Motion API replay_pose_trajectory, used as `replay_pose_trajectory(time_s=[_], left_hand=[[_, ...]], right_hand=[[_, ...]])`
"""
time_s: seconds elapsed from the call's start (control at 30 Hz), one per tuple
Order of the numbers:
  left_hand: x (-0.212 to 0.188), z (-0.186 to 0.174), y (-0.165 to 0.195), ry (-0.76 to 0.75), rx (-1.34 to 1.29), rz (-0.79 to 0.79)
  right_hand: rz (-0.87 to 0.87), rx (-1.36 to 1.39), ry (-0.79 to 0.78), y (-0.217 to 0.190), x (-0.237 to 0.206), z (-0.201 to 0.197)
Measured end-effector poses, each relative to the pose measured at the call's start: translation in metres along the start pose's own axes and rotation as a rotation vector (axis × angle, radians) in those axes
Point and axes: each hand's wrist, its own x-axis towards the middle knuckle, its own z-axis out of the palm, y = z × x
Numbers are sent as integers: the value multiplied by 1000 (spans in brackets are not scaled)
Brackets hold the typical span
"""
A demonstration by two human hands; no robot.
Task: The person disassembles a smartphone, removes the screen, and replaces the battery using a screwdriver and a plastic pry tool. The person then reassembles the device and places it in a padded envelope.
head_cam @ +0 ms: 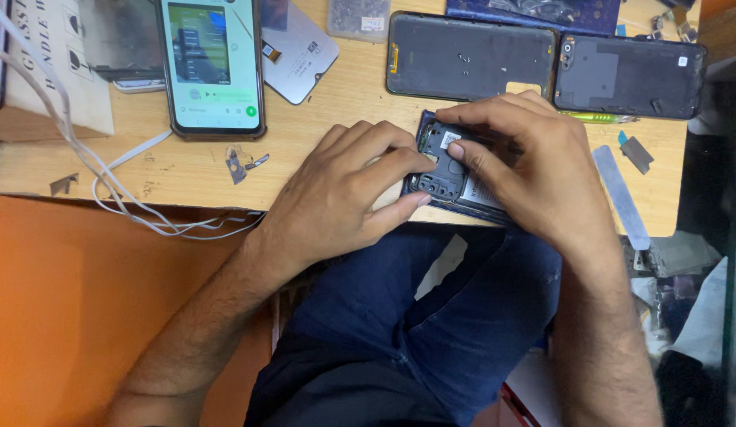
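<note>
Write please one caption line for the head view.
Left hand and right hand press on an opened phone at the wooden table edge.

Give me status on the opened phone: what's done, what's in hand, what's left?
Done: opened phone has its back off, internals exposed; two back covers lie behind it. In hand: left hand steadies its edge, right hand presses the top board area. Left: the back is still uncovered.
</note>
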Motion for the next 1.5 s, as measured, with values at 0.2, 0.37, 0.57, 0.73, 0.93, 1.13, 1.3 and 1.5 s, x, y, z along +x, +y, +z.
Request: replay_pose_trajectory(time_s=[0.2, 0.37, 0.57, 0.73, 0.93, 1.13, 1.3, 1.5], left_hand=[[1, 2, 3, 24, -14, -26], [0, 3, 3, 19, -7, -59], [-2, 4, 1, 32, -31, -69], [0, 6, -1, 25, -26, -75], [3, 6, 0, 2, -64, -125], [3, 5, 2, -19, -55, -155], [4, 4, 1, -27, -56, -145], [5, 4, -1, -37, -69, -144]], right_hand=[[48, 22, -94, 0, 0, -8], [-82, 10, -126, 0, -1, -10], [-59, -30, -113, -4, -7, -7], [-62, -58, -95, -5, -9, -5], [-95, -107, -55, -2, -15, 0], [-107, -117, -55, 2, -19, 3], [-104, -120, -26, -3, -23, 7], [-97, -199, -22, -5, -26, 6]])
